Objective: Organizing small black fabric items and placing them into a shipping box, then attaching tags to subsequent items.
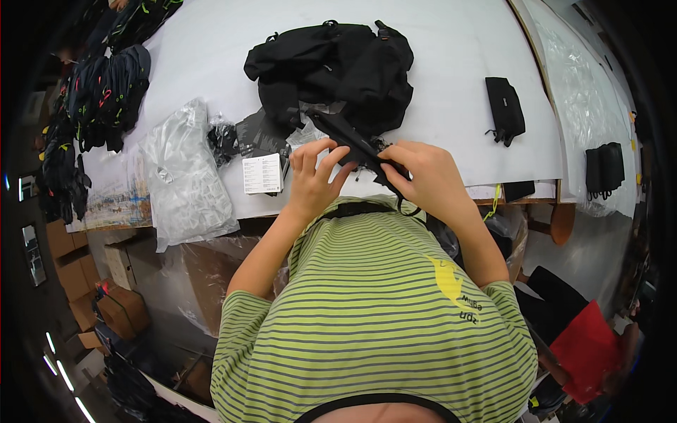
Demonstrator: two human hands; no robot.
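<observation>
A narrow black fabric pouch [350, 136] slants in front of me at the near edge of the table. My right hand [428, 178] pinches its lower right end between thumb and fingers. Beside its left side is my left hand [314, 178], thumb and fingers apart and partly curled; whether a fingertip touches the fabric is hard to see. Just beyond lies a large black bag [335, 70], with crumpled clear plastic [305, 132] under its near edge. A white printed tag [262, 174] lies left of my left hand, on dark printed cards [257, 134].
A stack of clear plastic bags [185, 176] overhangs the table's front edge, near a small bagged black item [223, 141]. Another black pouch [505, 111] lies at right. Dark bags with coloured pulls [106, 95] pile at far left. Cardboard boxes [121, 310] stand below.
</observation>
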